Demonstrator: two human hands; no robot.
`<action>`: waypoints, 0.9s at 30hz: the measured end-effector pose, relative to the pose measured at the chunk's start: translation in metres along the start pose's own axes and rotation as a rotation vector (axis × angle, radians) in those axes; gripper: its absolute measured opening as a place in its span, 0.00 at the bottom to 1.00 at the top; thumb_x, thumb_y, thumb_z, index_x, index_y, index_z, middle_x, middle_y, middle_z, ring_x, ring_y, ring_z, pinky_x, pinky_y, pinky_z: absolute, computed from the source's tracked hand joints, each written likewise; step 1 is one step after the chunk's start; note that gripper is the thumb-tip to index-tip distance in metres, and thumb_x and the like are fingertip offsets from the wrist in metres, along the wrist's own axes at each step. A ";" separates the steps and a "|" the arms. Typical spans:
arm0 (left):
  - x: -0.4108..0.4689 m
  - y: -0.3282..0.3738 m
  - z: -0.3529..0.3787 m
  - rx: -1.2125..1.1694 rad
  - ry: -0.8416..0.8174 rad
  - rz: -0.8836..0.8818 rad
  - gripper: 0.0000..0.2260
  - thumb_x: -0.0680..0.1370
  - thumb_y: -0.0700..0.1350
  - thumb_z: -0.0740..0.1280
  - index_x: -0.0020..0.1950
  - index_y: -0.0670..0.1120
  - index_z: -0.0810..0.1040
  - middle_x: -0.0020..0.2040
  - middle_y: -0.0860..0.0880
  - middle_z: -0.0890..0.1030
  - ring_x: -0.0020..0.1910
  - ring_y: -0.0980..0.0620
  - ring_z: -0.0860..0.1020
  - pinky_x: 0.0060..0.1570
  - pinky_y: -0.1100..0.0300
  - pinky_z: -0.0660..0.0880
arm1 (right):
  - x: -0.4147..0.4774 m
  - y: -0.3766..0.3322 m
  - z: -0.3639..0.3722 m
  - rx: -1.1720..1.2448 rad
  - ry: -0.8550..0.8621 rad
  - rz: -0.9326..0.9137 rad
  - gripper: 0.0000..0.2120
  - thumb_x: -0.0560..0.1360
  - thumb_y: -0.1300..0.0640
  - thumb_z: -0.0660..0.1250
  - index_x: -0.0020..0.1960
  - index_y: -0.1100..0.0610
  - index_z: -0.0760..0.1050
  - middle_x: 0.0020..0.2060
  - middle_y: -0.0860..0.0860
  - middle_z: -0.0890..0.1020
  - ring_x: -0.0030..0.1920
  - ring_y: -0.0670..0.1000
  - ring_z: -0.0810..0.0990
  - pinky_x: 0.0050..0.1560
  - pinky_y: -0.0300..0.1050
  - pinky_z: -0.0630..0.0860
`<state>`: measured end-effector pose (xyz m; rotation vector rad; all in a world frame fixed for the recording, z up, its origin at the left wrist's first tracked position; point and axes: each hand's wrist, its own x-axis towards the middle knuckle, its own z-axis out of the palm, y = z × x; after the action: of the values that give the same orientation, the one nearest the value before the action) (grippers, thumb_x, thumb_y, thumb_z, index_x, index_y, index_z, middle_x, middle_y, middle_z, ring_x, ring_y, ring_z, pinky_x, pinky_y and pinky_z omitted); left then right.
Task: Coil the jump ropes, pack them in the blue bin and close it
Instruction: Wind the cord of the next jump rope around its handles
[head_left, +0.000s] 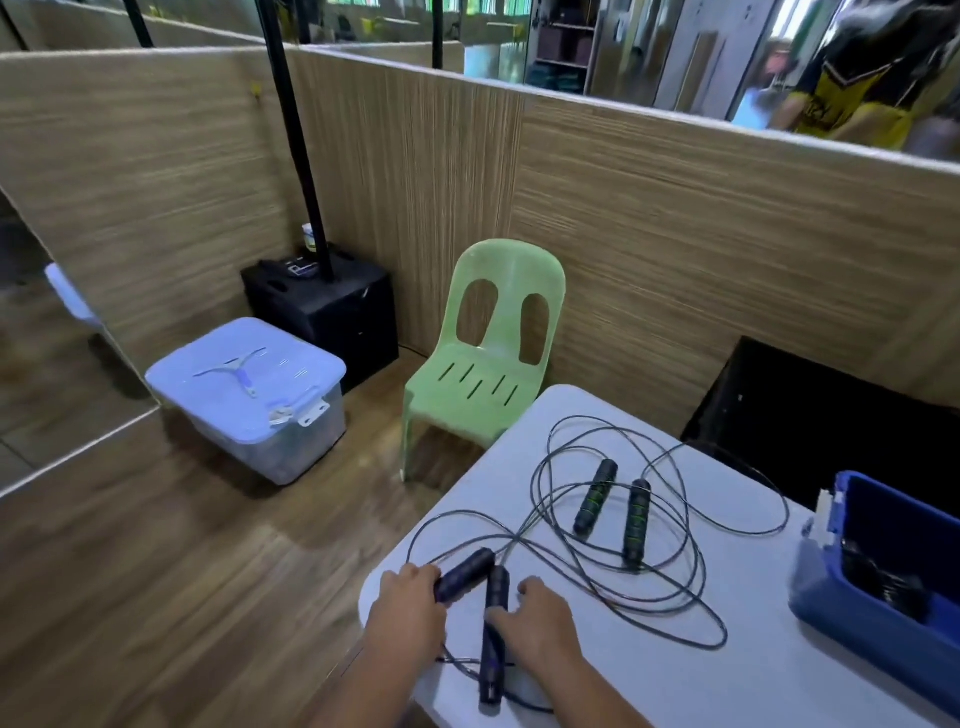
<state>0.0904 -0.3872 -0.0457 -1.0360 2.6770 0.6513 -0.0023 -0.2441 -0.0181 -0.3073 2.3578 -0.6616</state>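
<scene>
Gripping the slanted handle at lower centre, the left hand curls round its end. The right hand seems to pinch the upright handle. The blue bin sits open at lower right, nearer the right hand.

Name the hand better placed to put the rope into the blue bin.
Right, probably. The right hand is nearer the blue bin, open on that side; the left hand, gripping a purple-marked handle, would have to cross over.
</scene>
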 end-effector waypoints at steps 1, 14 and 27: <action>0.001 0.001 0.002 0.000 -0.011 -0.008 0.13 0.79 0.44 0.60 0.61 0.53 0.76 0.58 0.51 0.75 0.59 0.47 0.70 0.56 0.56 0.71 | 0.003 -0.001 0.001 -0.008 -0.002 0.005 0.18 0.75 0.45 0.70 0.55 0.53 0.67 0.46 0.48 0.74 0.44 0.49 0.76 0.42 0.43 0.72; 0.004 0.002 0.000 0.046 -0.040 -0.080 0.12 0.76 0.48 0.59 0.55 0.56 0.78 0.52 0.56 0.77 0.52 0.51 0.76 0.52 0.53 0.75 | 0.025 -0.003 0.002 0.109 -0.038 0.053 0.11 0.71 0.53 0.72 0.51 0.53 0.74 0.42 0.45 0.79 0.39 0.42 0.76 0.33 0.35 0.69; -0.032 0.015 -0.021 -1.105 -0.268 -0.145 0.07 0.79 0.39 0.71 0.47 0.46 0.89 0.44 0.39 0.87 0.41 0.47 0.83 0.42 0.60 0.80 | 0.011 0.002 -0.014 0.602 -0.069 0.112 0.07 0.72 0.57 0.68 0.36 0.56 0.81 0.37 0.59 0.85 0.37 0.55 0.82 0.42 0.51 0.80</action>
<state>0.1034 -0.3679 -0.0118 -1.1725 1.8771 2.1451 -0.0198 -0.2408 -0.0158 0.0681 1.9768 -1.2331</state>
